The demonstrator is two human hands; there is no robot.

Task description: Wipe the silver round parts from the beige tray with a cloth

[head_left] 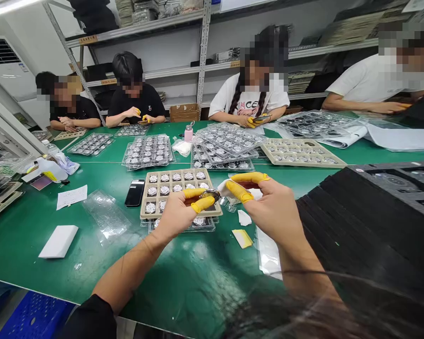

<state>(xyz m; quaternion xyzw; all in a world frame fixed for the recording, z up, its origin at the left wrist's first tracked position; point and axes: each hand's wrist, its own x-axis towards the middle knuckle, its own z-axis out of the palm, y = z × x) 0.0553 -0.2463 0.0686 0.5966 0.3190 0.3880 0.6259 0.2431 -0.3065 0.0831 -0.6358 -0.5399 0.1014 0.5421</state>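
Between the yellow-covered thumb and finger of my left hand (179,211) is a small round watch case (212,193), tilted so that its rim faces me. My right hand (273,209), also in yellow finger cots, pinches a folded white wipe (226,188) close beside the case; whether the two touch is hard to tell. Below and behind my left hand lies a beige tray (146,188) of round black-and-white watch parts in square cells. Under it sits a clear plastic tray (208,227) with similar parts.
A black phone (134,193) lies left of the tray. White scraps, a yellow-edged pad (242,238) and a clear plastic sheet (106,215) are on the green table (183,282). Stacked black foam trays (367,226) stand at right. Several co-workers sit across, behind stacked clear trays (148,151).
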